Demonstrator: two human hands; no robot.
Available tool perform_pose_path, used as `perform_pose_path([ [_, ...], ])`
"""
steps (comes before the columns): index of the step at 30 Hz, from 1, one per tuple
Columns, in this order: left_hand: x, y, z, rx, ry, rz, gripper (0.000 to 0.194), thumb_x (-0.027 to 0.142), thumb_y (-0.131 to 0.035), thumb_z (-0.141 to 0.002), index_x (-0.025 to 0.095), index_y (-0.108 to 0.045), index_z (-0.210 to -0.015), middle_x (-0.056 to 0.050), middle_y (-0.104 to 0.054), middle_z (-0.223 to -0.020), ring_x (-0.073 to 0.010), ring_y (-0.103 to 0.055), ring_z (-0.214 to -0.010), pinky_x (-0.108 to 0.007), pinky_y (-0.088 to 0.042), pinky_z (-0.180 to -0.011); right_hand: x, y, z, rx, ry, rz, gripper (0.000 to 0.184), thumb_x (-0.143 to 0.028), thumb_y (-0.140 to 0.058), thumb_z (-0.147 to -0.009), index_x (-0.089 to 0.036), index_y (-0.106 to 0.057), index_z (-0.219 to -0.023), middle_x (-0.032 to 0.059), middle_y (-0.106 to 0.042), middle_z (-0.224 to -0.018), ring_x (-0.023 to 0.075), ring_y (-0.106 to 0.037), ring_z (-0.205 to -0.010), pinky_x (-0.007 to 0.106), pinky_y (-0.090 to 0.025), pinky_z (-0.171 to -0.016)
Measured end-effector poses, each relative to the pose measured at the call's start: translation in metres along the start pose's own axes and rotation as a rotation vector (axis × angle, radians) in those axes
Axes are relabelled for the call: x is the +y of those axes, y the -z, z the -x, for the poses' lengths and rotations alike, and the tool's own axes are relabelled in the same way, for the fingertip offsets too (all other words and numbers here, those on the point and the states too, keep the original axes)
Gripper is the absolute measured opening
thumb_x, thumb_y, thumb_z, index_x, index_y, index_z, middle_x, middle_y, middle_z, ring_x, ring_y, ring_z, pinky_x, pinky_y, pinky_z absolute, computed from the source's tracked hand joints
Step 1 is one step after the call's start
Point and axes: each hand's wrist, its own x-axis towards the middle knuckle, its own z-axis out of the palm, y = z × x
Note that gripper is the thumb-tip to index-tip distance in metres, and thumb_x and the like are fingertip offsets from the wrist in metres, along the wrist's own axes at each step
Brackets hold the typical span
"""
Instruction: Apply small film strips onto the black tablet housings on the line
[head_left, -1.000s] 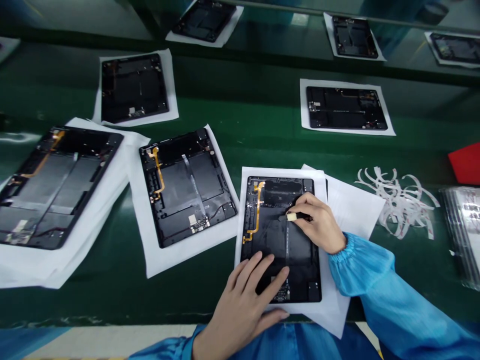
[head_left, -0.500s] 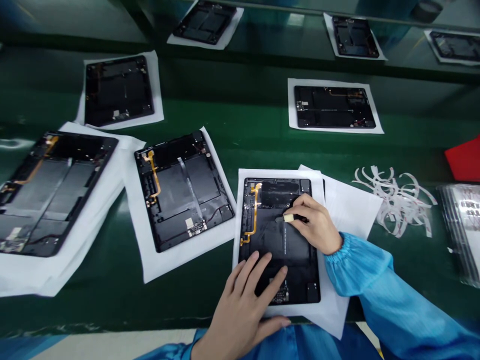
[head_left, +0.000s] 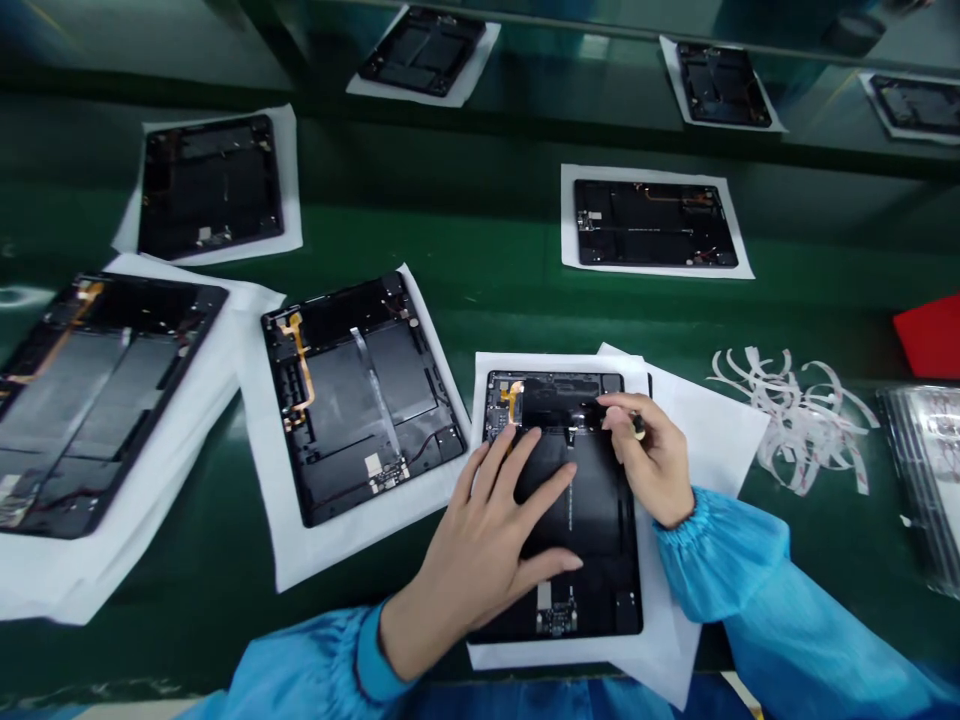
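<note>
An open black tablet housing point(head_left: 600, 570) lies on white sheets in front of me, with an orange flex cable point(head_left: 514, 400) at its upper left. My left hand point(head_left: 495, 530) rests on the housing, fingers spread, fingertips near that cable. Over the upper right of the housing, my right hand point(head_left: 651, 455) is closed on a small dark tool with a pale end point(head_left: 638, 427); its exact kind I cannot make out. A thin ribbon cable point(head_left: 571, 490) runs down the middle of the housing, partly between my hands.
More open tablet housings lie on white sheets: one close left point(head_left: 367, 400), one farther left point(head_left: 82, 400), and others at the back. Curled white strips point(head_left: 802, 420) are heaped at right, beside stacked clear trays point(head_left: 926, 480) and a red bin point(head_left: 930, 335).
My left hand has slid up the housing, uncovering the small circuit board at its lower end. My right hand has shifted slightly right and turned the tool in its fingers.
</note>
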Motion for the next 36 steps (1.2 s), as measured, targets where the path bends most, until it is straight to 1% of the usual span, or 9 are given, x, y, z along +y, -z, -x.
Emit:
perform_pose_path([
  [8,-0.019,0.002,-0.032,-0.007,0.030,0.148,0.040,0.040,-0.050,-0.097,0.029,-0.053,-0.135,-0.013,-0.031,-0.151,-0.0362,-0.018,-0.145,-0.057,-0.023,-0.113,0.000,0.000,-0.001,-0.023,-0.018,0.014,0.019,-0.028,-0.049,-0.098,-0.023,-0.066,-0.103,-0.0007,-0.062,-0.080,0.0112,-0.060,-0.068,0.024,-0.048,-0.063],
  [12,-0.030,0.009,-0.018,0.155,0.268,0.251,0.024,0.028,-0.046,-0.098,0.021,-0.053,-0.120,-0.014,-0.044,-0.140,-0.0293,-0.036,-0.137,-0.049,-0.035,-0.109,-0.017,0.014,0.002,0.016,-0.030,0.103,0.022,-0.031,-0.048,-0.099,-0.021,-0.067,-0.103,-0.0010,-0.062,-0.071,0.0132,-0.062,-0.066,0.025,-0.050,-0.061],
  [15,-0.037,0.016,0.002,0.220,0.426,0.051,0.016,0.032,-0.047,-0.097,0.020,-0.055,-0.104,-0.015,-0.052,-0.129,-0.0354,-0.039,-0.132,-0.056,-0.035,-0.104,-0.032,0.027,0.018,-0.203,0.157,0.361,0.026,-0.025,-0.045,-0.099,-0.018,-0.067,-0.112,0.0035,-0.071,-0.084,0.0159,-0.067,-0.075,0.027,-0.052,-0.067],
  [18,-0.036,0.016,0.018,0.150,0.466,-0.082,0.022,0.038,-0.045,-0.097,0.020,-0.056,-0.101,-0.017,-0.050,-0.130,-0.0409,-0.036,-0.133,-0.060,-0.034,-0.100,-0.033,0.027,0.041,-0.397,0.391,0.679,0.030,-0.020,-0.043,-0.100,-0.011,-0.063,-0.121,0.0045,-0.070,-0.074,0.0176,-0.064,-0.063,0.031,-0.049,-0.058],
  [22,-0.028,0.006,0.021,0.131,0.492,-0.071,0.027,0.042,-0.044,-0.097,0.018,-0.053,-0.105,-0.020,-0.046,-0.132,-0.0412,-0.034,-0.133,-0.060,-0.035,-0.100,-0.022,0.012,0.057,-0.429,0.533,0.988,0.033,-0.022,-0.055,-0.095,-0.010,-0.061,-0.126,0.0002,-0.061,-0.059,0.0195,-0.059,-0.053,0.033,-0.039,-0.051],
  [25,-0.026,0.001,0.015,0.161,0.515,-0.041,0.029,0.041,-0.044,-0.097,0.017,-0.051,-0.111,-0.021,-0.040,-0.138,-0.0401,-0.031,-0.136,-0.059,-0.034,-0.102,-0.020,0.011,0.056,-0.370,0.580,1.010,0.028,-0.024,-0.051,-0.098,-0.011,-0.063,-0.120,0.0007,-0.061,-0.060,0.0186,-0.059,-0.054,0.033,-0.037,-0.052],
  [28,-0.030,0.002,0.006,0.145,0.508,-0.016,0.031,0.040,-0.044,-0.097,0.019,-0.051,-0.120,-0.019,-0.035,-0.144,-0.0386,-0.025,-0.139,-0.059,-0.032,-0.104,-0.020,0.026,0.055,-0.211,0.497,0.955,0.030,-0.028,-0.041,-0.102,-0.013,-0.066,-0.104,0.0036,-0.066,-0.067,0.0172,-0.061,-0.056,0.031,-0.039,-0.055],
  [31,-0.041,0.003,-0.007,0.141,0.477,0.013,0.026,0.038,-0.043,-0.097,0.020,-0.057,-0.109,-0.016,-0.040,-0.140,-0.0374,-0.025,-0.139,-0.059,-0.029,-0.106,-0.013,0.045,0.057,-0.065,0.287,1.009,0.035,-0.039,-0.036,-0.102,-0.017,-0.062,-0.096,0.0037,-0.069,-0.069,0.0178,-0.062,-0.052,0.030,-0.036,-0.049],
  [36,-0.056,-0.002,-0.030,0.173,0.529,0.237,0.024,0.036,-0.047,-0.094,0.019,-0.059,-0.081,-0.013,-0.044,-0.131,-0.0346,-0.035,-0.132,-0.057,-0.027,-0.107,0.005,0.050,0.059,-0.074,0.059,1.021,0.035,-0.054,-0.043,-0.096,-0.022,-0.056,-0.090,0.0019,-0.068,-0.068,0.0205,-0.063,-0.049,0.029,-0.033,-0.046],
])
